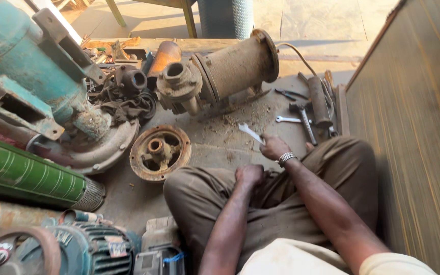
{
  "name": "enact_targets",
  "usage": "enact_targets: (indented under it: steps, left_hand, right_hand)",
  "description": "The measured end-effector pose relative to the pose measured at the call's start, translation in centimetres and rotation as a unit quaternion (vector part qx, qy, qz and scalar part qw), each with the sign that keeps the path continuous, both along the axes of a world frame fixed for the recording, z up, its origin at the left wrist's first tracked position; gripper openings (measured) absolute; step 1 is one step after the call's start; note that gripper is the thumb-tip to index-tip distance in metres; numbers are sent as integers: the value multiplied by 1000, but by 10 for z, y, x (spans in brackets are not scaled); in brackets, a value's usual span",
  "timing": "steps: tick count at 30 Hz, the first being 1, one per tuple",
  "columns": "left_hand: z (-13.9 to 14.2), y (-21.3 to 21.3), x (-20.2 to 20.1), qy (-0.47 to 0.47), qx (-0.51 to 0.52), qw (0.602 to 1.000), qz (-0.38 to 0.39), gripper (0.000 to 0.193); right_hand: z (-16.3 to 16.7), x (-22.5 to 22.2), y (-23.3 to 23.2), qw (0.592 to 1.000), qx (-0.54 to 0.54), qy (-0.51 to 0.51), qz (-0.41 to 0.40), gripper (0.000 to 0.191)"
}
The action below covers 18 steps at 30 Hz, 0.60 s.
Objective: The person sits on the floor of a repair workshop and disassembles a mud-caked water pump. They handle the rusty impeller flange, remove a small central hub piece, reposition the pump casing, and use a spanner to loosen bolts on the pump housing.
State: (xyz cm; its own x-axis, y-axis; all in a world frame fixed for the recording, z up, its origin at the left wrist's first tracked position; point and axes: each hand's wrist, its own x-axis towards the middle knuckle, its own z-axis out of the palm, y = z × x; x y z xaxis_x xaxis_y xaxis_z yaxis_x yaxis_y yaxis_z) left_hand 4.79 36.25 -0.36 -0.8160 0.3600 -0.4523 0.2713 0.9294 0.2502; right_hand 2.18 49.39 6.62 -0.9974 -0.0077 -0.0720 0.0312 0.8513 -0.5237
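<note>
A: Right hand (273, 146) is closed around a small silver open-ended spanner (250, 133), raised just above the right knee. Left hand (249, 174) rests fisted on the lap; can't tell if it holds anything.

B: Risks?

A: Grip sits at the tail end, so the spanner could slip, likely onto the gritty floor (220, 147) by the rusty round flanged pump cover (160, 152).

B: Counts?

A: Two spanners: one held, one lying far right (287, 119). One dusty tan pump body (220, 74). One grey hammer (304, 119).
</note>
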Motion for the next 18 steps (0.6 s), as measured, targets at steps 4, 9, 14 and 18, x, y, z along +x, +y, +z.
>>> enact_targets:
  steps: [4,9,14,18]
  left_hand:
    - [3,8,11,39,-41,998,-30,37]
    - [61,26,32,136,41,981,131,39]
    - [168,-25,156,-124,780,503,350,41]
    - [157,-43,259,-76,925,297,225,43]
  right_hand:
    - [47,62,-13,968,-232,85,-50,40]
    - [127,177,-32,908,-359,190,99,30]
    - [199,249,-50,902,-343,192,176,32]
    - [223,276,-57,854,-402,179,278,32]
